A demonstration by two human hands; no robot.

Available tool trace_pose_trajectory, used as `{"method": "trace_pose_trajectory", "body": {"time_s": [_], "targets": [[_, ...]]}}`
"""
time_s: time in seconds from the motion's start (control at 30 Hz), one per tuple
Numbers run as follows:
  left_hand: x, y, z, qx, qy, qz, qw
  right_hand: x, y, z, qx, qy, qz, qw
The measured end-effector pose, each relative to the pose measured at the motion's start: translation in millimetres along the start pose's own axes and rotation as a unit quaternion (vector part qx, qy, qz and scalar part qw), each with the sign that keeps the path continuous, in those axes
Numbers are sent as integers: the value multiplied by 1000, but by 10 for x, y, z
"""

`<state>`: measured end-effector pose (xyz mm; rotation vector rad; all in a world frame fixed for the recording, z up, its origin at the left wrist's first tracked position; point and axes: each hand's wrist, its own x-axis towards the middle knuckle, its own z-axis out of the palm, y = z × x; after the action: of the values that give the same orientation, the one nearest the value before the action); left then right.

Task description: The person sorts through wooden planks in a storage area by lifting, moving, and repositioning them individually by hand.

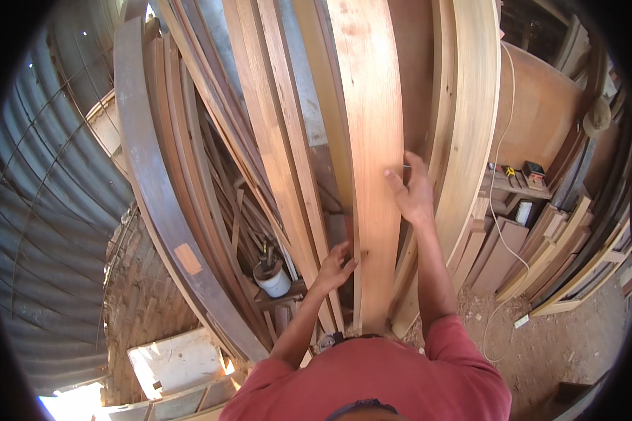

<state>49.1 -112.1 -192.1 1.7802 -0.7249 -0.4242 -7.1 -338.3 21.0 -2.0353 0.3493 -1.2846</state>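
1. One pale plank [372, 105], flanked by boards [475, 105], is apparently being steadied.
2. Its right edge is loosely straddled by the right hand [414, 196], half-open; the left hand [333, 272], part-open, is held alongside, contact unclear.
3. Firmer gripping seems needed.

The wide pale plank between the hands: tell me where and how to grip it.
Probably best to grip the plank by its two long edges, one hand from each side, since it is long, flat and broad-faced. The right hand is at its right edge, the left hand near its left.
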Motion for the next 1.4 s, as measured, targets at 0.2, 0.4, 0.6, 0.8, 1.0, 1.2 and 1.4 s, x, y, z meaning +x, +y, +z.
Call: {"method": "trace_pose_trajectory", "body": {"time_s": [0.2, 0.4, 0.6, 0.8, 1.0, 1.2, 1.4], "targets": [[136, 212, 269, -53, -31, 39, 997, -458, 582, 374, 207, -114, 214, 948], [57, 210, 293, -93, -28, 12, 995, -532, 736, 430, 245, -113, 198, 942], [257, 84, 231, -113, 13, 33, 993, -547, 695, 453, 284, -105, 194, 933], [554, 288, -141, -143, 138, 77, 977, -536, 680, 410, 289, -117, 186, 932], [593, 539, 87, -50, 9, 59, 997, -528, 726, 397, 287, -130, 148, 937], [546, 328, 341, -96, 89, 29, 991, -545, 746, 401, 294, -129, 167, 932], [1022, 296, -411, 228, 432, 165, 857, -592, 812, 440, 315, -105, 173, 927]]}}
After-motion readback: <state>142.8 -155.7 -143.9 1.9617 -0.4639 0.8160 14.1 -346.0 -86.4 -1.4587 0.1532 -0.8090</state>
